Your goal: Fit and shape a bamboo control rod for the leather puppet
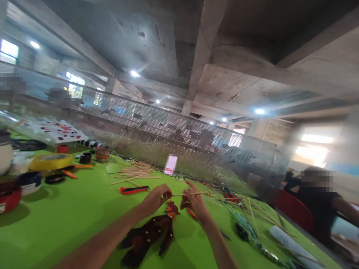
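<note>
My left hand (157,198) and my right hand (194,202) meet above the green table (84,209), both pinching a thin wooden stick (193,194) that lies level between them and pokes out to the right. Just below the hands lies a dark red and black flat puppet figure (151,233) with small gold studs, its reddish head near the stick. Whether the stick is joined to the figure is blurred.
A pile of wooden sticks (134,172) and red-handled scissors (134,189) lie beyond the hands. Tape rolls (50,161) and small pots (9,196) stand at left. A perforated metal screen (179,149) borders the table. Another person (319,201) sits at right by cords and rods (252,228).
</note>
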A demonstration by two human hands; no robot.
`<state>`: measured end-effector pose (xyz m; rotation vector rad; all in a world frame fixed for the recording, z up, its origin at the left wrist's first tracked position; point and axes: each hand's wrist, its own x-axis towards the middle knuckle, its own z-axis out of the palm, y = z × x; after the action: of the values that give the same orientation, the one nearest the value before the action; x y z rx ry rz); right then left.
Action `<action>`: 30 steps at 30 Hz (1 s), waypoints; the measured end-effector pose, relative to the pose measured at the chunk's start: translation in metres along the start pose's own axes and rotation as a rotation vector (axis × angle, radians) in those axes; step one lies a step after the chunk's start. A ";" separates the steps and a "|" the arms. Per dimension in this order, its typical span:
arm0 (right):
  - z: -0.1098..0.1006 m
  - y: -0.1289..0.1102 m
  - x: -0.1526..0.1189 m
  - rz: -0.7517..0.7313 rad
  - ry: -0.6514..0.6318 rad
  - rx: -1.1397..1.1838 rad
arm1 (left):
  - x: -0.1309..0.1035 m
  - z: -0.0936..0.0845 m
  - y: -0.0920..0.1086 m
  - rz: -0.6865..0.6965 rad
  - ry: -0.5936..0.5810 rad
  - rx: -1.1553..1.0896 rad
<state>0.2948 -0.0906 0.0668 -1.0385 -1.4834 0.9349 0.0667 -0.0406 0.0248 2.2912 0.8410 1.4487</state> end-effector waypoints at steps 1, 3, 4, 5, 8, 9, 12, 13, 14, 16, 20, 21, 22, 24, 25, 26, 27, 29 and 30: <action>0.005 -0.005 -0.003 -0.012 -0.033 0.030 | -0.002 0.001 0.001 0.034 -0.040 -0.001; 0.014 -0.015 -0.009 -0.038 -0.078 0.051 | -0.004 -0.006 0.001 0.069 -0.076 0.011; 0.017 -0.020 -0.013 -0.051 -0.087 0.066 | -0.004 -0.012 0.000 0.072 -0.074 0.024; 0.020 -0.026 -0.016 -0.064 -0.087 0.084 | -0.003 -0.020 -0.002 0.070 -0.070 0.041; 0.025 -0.043 -0.024 -0.093 -0.068 0.164 | 0.000 -0.043 -0.005 0.046 -0.044 0.102; 0.027 -0.049 -0.027 -0.098 -0.064 0.196 | 0.002 -0.049 -0.006 0.038 -0.040 0.120; 0.030 -0.062 -0.034 -0.098 -0.068 0.290 | 0.006 -0.057 -0.008 0.028 -0.039 0.157; 0.030 -0.065 -0.036 -0.094 -0.071 0.318 | 0.008 -0.058 -0.009 0.027 -0.036 0.163; 0.031 -0.068 -0.038 -0.089 -0.072 0.344 | 0.009 -0.058 -0.011 0.027 -0.028 0.166; 0.030 -0.070 -0.040 -0.073 -0.061 0.390 | 0.010 -0.059 -0.014 0.028 0.002 0.162; 0.024 -0.064 -0.036 -0.028 0.042 0.466 | 0.014 -0.065 -0.005 0.049 0.117 0.130; 0.021 -0.060 -0.034 -0.012 0.084 0.481 | 0.015 -0.067 0.002 0.061 0.159 0.121; 0.018 -0.055 -0.031 0.007 0.129 0.493 | 0.016 -0.068 0.011 0.078 0.202 0.112; 0.013 -0.044 -0.025 0.057 0.208 0.514 | 0.016 -0.069 0.035 0.126 0.277 0.095; 0.011 -0.037 -0.022 0.086 0.237 0.524 | 0.016 -0.068 0.048 0.156 0.303 0.082; 0.011 -0.031 -0.020 0.116 0.258 0.532 | 0.015 -0.066 0.062 0.186 0.324 0.065; 0.011 -0.026 -0.018 0.146 0.269 0.539 | 0.014 -0.064 0.076 0.216 0.343 0.045; 0.015 -0.018 -0.017 0.206 0.264 0.549 | 0.010 -0.058 0.101 0.268 0.367 0.002; 0.019 -0.015 -0.017 0.234 0.251 0.552 | 0.008 -0.056 0.110 0.289 0.371 -0.018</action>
<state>0.2755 -0.1123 0.0728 -0.8840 -0.8346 1.2406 0.0541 -0.1252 0.1147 2.2346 0.5981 2.0420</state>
